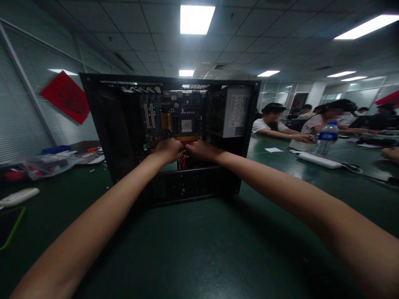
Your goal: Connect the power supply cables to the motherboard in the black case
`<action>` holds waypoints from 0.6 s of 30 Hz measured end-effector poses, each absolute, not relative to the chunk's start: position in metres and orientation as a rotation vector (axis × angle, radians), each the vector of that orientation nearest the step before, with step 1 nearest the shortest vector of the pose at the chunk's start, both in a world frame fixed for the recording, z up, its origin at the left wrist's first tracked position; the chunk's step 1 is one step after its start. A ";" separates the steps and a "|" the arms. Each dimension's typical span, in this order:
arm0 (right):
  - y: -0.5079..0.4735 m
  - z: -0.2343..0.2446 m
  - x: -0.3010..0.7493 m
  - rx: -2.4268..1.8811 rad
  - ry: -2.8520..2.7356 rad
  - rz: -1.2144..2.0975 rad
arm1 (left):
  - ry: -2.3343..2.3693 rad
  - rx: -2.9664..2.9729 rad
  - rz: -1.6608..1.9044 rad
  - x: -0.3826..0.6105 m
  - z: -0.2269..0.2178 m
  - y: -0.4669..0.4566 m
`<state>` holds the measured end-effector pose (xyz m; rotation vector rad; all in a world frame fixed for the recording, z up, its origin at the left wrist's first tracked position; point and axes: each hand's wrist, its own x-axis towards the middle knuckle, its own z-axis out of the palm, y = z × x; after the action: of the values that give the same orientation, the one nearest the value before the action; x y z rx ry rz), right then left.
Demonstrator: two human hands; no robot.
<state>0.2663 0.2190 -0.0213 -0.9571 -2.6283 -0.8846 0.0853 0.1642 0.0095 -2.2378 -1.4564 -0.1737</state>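
Note:
A black computer case (199,185) stands on the table with its side open toward me. Inside it are the motherboard (174,109) and, at upper right, a silver power supply (237,112). My left hand (168,150) reaches into the lower middle of the case, fingers curled closed. Close beside it is my right hand (202,149), closed too, its fingertips nearly meeting the left ones. Both are just below the orange-yellow memory slots (188,139). A bundle of coloured cables (183,161) hangs right under the fingers. Whatever the fingertips grip is hidden.
At left lie a plastic bag (46,164), a white mouse-like object (19,197) and a green-edged phone (11,226). A water bottle (327,138) and a white power strip (319,160) are at right. Other people (277,124) sit along the table's far right side.

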 end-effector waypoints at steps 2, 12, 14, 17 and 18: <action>0.219 -0.021 0.266 -0.948 -2.623 -0.885 | -1.464 -2.235 -0.176 0.085 0.009 0.166; 0.219 -0.022 0.267 -0.946 -2.618 -0.882 | -1.474 -2.251 -0.188 0.086 0.008 0.168; 0.219 -0.022 0.266 -0.945 -2.625 -0.872 | -1.474 -2.252 -0.196 0.085 0.008 0.168; 0.217 -0.022 0.265 -0.984 -2.615 -0.819 | -1.483 -2.248 -0.210 0.085 0.007 0.168; 0.215 -0.022 0.265 -0.994 -2.606 -0.804 | -1.488 -2.244 -0.214 0.085 0.006 0.168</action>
<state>0.2646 0.2153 -0.0216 -0.9942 -2.6061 -0.8037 0.0854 0.1684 0.0060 -2.2438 -1.4880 -0.2137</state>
